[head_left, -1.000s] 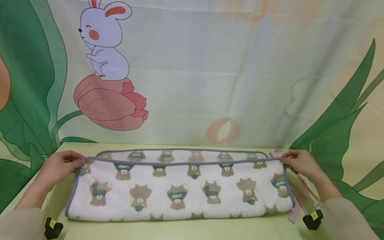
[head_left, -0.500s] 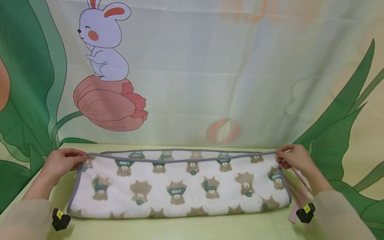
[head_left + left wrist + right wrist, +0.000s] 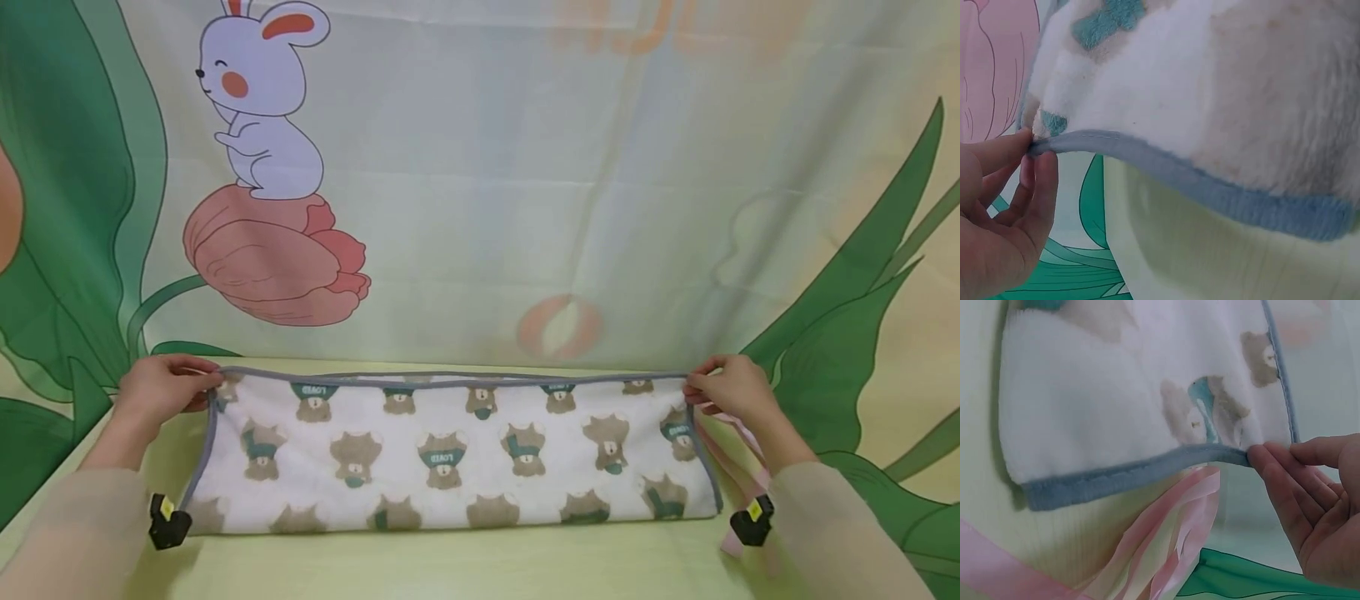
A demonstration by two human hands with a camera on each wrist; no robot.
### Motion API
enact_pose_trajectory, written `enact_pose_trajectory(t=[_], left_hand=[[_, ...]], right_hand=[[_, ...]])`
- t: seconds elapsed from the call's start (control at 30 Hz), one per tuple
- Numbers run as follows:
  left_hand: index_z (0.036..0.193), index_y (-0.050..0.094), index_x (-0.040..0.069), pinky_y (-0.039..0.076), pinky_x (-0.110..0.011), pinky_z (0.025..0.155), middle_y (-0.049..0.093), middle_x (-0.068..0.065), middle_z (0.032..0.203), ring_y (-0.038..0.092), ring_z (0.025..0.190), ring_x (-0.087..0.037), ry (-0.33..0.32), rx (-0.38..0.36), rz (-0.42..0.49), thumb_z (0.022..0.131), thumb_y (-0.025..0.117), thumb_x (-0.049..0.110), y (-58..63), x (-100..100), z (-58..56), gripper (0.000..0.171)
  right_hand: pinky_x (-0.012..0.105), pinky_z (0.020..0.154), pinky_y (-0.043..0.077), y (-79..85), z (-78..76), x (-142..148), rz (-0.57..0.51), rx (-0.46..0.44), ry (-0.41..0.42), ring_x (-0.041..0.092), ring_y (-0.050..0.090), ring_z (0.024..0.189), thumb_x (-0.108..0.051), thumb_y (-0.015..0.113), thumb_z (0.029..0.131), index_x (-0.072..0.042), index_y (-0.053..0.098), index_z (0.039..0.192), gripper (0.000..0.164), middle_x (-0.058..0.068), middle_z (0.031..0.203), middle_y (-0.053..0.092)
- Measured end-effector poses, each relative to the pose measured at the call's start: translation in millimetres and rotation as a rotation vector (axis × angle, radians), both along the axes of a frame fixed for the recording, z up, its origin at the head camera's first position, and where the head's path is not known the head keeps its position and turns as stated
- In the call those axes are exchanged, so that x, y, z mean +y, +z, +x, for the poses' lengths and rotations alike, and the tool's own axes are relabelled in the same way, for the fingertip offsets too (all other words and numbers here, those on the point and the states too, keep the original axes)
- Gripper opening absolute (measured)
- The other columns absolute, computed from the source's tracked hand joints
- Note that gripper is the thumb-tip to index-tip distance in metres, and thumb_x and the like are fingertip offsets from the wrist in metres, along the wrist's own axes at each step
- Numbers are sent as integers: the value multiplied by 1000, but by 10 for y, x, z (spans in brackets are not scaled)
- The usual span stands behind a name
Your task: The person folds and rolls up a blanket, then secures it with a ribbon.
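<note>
A white fleecy blanket (image 3: 480,450) with brown bears and a grey-blue trimmed edge lies folded over on the table, its fold toward me. My left hand (image 3: 167,390) pinches its far left corner between thumb and fingers; the left wrist view shows the trim (image 3: 1147,164) running away from those fingertips. At the far right corner, my right hand (image 3: 735,396) pinches the trim too, as the right wrist view shows close up. The upper layer is held up between both hands and hides most of the lower layer, whose far edge shows as a thin strip behind it.
Pink ribbons (image 3: 1172,531) hang and lie by the blanket's right end. The pale yellow table (image 3: 450,567) meets an upright printed cloth (image 3: 465,208) with a rabbit at the back. A black camera sits at each wrist.
Both hands have moved away from me and slightly inward with the blanket's upper edge. That edge now nearly covers the lower layer's far edge.
</note>
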State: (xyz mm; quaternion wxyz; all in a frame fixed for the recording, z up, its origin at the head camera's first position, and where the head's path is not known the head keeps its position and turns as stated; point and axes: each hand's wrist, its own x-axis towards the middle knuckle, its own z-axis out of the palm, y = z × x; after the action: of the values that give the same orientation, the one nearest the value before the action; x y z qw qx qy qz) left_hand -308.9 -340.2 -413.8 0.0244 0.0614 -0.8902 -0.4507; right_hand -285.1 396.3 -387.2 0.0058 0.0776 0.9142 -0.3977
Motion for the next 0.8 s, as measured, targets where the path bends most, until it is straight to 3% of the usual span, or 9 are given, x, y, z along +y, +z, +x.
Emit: enact_pose_trajectory(t=[0.3,0.53,0.8], left_hand=[[122,63,-12,58,-27,65,72,-15,96,71,68,-9,27,30,-17,101,66,20,47,25,-53,39],[119,63,-12,58,-28,62,71,-9,86,69,65,-10,31,51,-18,101,66,17,83,78,-100,34],[116,64,-11,54,-28,59,68,-15,86,68,62,-13,50,39,-128,100,65,16,54,113,-191,31]], right_hand=[[34,70,61,32,-21,-50,-18,42,-22,29,75,91,-16,53,107,12,55,121,31,23,105,73],[33,69,60,-1,-46,-94,14,111,-70,28,75,89,-19,54,107,8,57,121,31,23,106,73],[30,66,60,-47,-90,-152,16,144,-93,29,75,87,-18,53,107,8,58,121,30,24,107,73]])
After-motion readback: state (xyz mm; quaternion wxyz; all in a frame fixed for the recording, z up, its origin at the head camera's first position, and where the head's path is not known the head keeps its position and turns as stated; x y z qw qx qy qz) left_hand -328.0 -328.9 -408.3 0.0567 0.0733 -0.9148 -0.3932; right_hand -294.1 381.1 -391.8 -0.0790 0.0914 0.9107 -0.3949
